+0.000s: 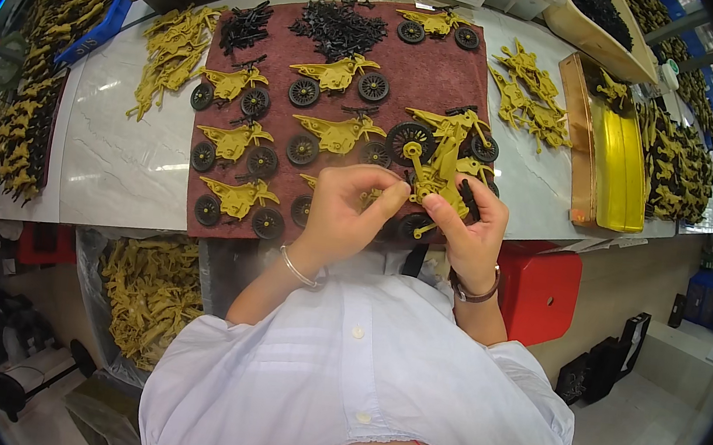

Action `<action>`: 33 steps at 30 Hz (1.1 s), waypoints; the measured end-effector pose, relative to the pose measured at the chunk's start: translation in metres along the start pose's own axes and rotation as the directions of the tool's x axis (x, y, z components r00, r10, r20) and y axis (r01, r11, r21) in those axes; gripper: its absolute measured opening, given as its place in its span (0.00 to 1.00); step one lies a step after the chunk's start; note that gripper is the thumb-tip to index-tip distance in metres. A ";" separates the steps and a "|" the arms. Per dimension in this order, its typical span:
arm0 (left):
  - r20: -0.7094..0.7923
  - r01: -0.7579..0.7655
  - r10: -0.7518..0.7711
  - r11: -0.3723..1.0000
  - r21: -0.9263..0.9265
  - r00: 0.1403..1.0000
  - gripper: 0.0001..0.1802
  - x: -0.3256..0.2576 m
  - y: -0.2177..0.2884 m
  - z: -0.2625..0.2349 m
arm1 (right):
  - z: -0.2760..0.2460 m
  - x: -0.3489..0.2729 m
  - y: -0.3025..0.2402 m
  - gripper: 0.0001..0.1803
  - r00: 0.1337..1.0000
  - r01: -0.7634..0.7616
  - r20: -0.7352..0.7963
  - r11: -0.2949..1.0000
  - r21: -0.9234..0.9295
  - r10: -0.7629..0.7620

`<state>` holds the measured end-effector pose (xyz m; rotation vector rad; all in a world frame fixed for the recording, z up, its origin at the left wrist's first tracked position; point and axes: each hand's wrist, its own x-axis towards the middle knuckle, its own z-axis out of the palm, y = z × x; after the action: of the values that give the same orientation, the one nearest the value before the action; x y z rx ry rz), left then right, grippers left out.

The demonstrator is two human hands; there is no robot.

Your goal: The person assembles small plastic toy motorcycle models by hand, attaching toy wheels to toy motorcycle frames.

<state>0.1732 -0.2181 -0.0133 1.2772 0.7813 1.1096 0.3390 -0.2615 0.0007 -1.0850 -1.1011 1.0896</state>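
Note:
A yellow toy motorcycle [446,156] with a black spoked wheel is held up over the dark red cloth [284,47]. My right hand [473,240] is closed round its lower end, thumb on the yellow body. Beside it, my left hand [349,213] pinches thumb and forefinger together at the toy's edge. A small dark bit shows by those fingertips, but I cannot tell what it is. Several more toy motorcycles [338,75] lie in rows on the cloth, each with black wheels. Some behind my hands are partly hidden.
Small black parts [339,29] are heaped on the cloth's far side. Yellow toy bodies [174,52] pile up at left, more [529,97] at right. A yellow-lined box [621,174] stands far right. Below the table are a red stool [542,292] and a bag of yellow parts [150,296].

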 end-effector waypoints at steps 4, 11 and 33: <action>0.029 -0.063 0.064 0.997 -0.043 0.998 0.07 -0.001 0.002 -0.002 | 0.000 0.000 0.001 0.17 1.000 0.016 -0.004 0.999 -0.033 -0.016; 0.108 -0.132 0.134 0.991 -0.029 0.985 0.08 0.003 -0.002 0.000 | -0.008 0.002 0.001 0.18 1.000 -0.014 0.014 0.997 0.078 0.013; 0.149 -0.417 0.395 0.894 0.163 0.906 0.15 0.003 0.022 0.004 | -0.008 -0.003 0.010 0.16 0.960 0.273 0.091 0.955 -0.114 -0.264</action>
<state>0.1735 -0.2175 0.0094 1.7065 0.5559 1.3030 0.3458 -0.2639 -0.0100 -0.9638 -1.3494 0.8585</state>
